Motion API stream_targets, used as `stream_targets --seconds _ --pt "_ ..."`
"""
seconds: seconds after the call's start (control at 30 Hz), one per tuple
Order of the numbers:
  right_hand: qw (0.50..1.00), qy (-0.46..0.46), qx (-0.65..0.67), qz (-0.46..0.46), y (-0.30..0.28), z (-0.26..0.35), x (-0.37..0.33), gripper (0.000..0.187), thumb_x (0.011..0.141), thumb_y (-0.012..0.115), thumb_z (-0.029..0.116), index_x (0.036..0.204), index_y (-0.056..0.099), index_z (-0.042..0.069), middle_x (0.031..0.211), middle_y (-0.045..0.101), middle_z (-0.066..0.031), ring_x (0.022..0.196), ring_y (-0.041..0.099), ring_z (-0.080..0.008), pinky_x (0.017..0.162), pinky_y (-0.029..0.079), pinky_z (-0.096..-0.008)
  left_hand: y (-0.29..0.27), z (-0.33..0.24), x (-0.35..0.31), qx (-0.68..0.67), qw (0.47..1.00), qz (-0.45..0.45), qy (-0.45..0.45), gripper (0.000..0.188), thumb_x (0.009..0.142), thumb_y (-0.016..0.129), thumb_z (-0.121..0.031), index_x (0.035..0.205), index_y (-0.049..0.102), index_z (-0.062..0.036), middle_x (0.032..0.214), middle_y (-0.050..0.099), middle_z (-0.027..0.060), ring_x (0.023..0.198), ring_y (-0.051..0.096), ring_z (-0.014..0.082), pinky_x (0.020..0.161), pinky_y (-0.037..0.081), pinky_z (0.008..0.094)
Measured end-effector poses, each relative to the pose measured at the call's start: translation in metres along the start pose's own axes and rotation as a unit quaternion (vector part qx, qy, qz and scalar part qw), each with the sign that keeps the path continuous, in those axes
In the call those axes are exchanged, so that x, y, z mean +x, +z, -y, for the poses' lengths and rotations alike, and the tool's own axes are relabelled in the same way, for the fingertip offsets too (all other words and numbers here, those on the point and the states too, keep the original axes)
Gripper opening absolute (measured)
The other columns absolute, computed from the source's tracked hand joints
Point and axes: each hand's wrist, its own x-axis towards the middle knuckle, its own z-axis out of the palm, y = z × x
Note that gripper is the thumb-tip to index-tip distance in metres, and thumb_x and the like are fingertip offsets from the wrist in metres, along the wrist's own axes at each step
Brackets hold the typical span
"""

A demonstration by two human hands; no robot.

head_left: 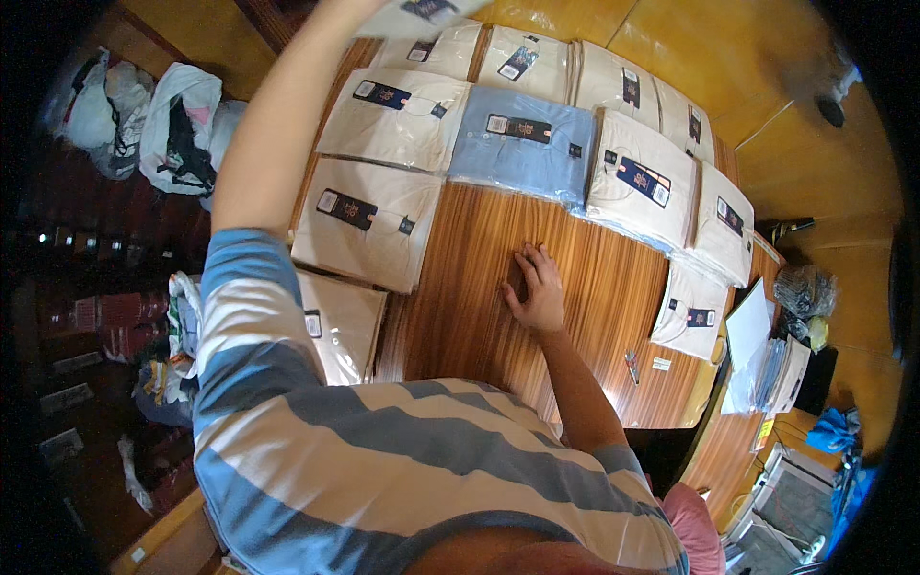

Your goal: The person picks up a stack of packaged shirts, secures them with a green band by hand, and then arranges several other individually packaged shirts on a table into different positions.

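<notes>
My right hand (537,290) rests on the bare wood of the table (479,259), its fingers bent a little and apart, holding nothing. Just beyond it lies a blue folded shirt (522,144) in clear plastic, with a dark tag. My left arm stretches up to the far left, and its hand is cut off by the top edge. Beside that wrist a tilted, plastic-wrapped garment (412,19) partly shows; whether the hand grips it is hidden. Below that arm lie stacks of cream folded shirts (379,254) in clear bags.
More bagged cream shirts (637,206) line the table's far and right sides. A small pen-like object (632,368) lies near the right front. White plastic bags (182,129) stand at the left. Papers and folders (767,369) fill a surface at the right.
</notes>
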Motion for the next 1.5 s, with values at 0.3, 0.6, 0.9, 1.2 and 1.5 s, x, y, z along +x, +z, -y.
stream_targets --seconds 0.3,0.6,0.9,1.2,1.5 --pt "0.815 0.019 0.549 -0.182 -0.073 0.131 0.092 0.065 0.092 0.080 0.020 0.143 0.048 -0.005 0.138 0.059 -0.0186 0.126 0.058 -0.0252 0.109 0.045 -0.0391 -0.072 -0.042 -0.102 -0.323 0.911 0.081 -0.242 0.072 0.087 0.074 -0.007 0.152 0.043 -0.0027 0.120 0.072 0.0223 0.111 0.071 0.0302 0.095 0.057 0.0398" --pt "0.840 0.135 0.493 -0.184 0.005 0.113 0.188 0.040 0.099 0.071 0.023 0.123 0.061 -0.007 0.110 0.074 -0.0201 0.099 0.069 -0.0242 0.087 0.054 -0.0357 -0.089 0.096 -0.253 -0.354 0.780 0.052 -0.513 0.053 0.092 0.071 0.000 0.141 0.053 0.0072 0.130 0.068 0.0149 0.115 0.068 0.0220 0.099 0.056 0.0336" --pt "0.948 0.182 0.262 -0.012 0.029 0.092 0.264 0.046 0.094 0.071 0.035 0.117 0.069 -0.005 0.107 0.074 -0.0272 0.100 0.073 -0.0380 0.086 0.056 -0.0435 -0.068 0.218 -0.259 -0.128 0.880 0.133 -0.437 0.059 0.085 0.075 0.004 0.141 0.055 0.0070 0.126 0.071 0.0134 0.109 0.068 0.0184 0.094 0.053 0.0290" --pt "0.978 0.034 0.204 -0.039 0.012 0.081 0.181 0.036 0.091 0.076 0.020 0.118 0.068 -0.003 0.111 0.071 -0.0224 0.100 0.070 -0.0380 0.087 0.056 -0.0427 -0.052 0.201 -0.235 0.270 0.941 0.100 -0.178 0.050 0.088 0.077 -0.026 0.127 0.065 0.0031 0.122 0.069 0.0232 0.109 0.067 0.0392 0.097 0.052 0.0435" --pt "0.995 -0.054 0.071 0.038 0.027 0.039 0.027 0.038 0.085 0.077 0.008 0.121 0.067 0.006 0.132 0.061 -0.0130 0.130 0.057 -0.0340 0.105 0.049 -0.0460 0.031 0.309 -0.132 0.187 0.927 0.163 -0.280 0.053 0.083 0.082 -0.041 0.117 0.073 -0.0017 0.110 0.075 0.0182 0.098 0.073 0.0298 0.088 0.056 0.0384"
